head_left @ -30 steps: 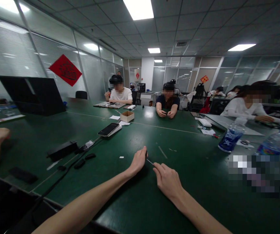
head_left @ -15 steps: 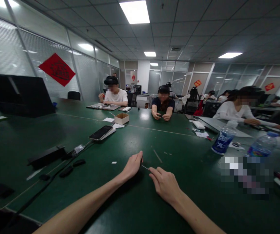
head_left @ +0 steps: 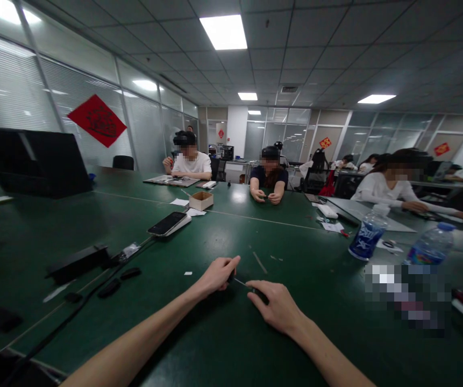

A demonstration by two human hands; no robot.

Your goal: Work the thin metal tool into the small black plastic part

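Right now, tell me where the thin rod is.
In the head view, just below centre, the thin rod runs between the left hand and the right hand.

On the 7 o'clock side, the left forearm (head_left: pixel 146 341) is showing bare up to the lower picture edge and is narrowing evenly toward a slim left hand (head_left: pixel 217 277), likewise uncovered. On the 5 o'clock side, the right forearm (head_left: pixel 328 352) is presenting the same smooth, tapering outline, bare from the picture edge to the right hand (head_left: pixel 275 301), which is displaying slender, uncovered fingers (head_left: pixel 264 287).
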